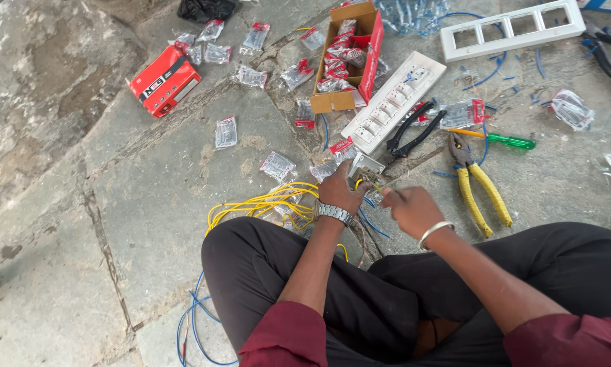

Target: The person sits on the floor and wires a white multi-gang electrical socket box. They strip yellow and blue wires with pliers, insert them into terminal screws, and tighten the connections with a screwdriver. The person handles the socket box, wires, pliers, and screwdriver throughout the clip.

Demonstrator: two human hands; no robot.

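I sit cross-legged on a stone floor. My left hand (339,190), with a metal watch on the wrist, grips a small white switch module (365,165) from which a yellow wire comes. My right hand (411,209), wearing a silver bangle, is closed on a thin tool or wire end that points into the module; its fingers hide which it is. A bundle of yellow wires (264,204) lies just left of my left hand.
A white switch plate (394,100), black pliers (414,132), yellow-handled pliers (479,190) and a green screwdriver (506,141) lie ahead to the right. An open red carton (349,58), a shut red box (164,80), several small plastic packets, a white frame (513,28) and blue wire (193,323) lie around.
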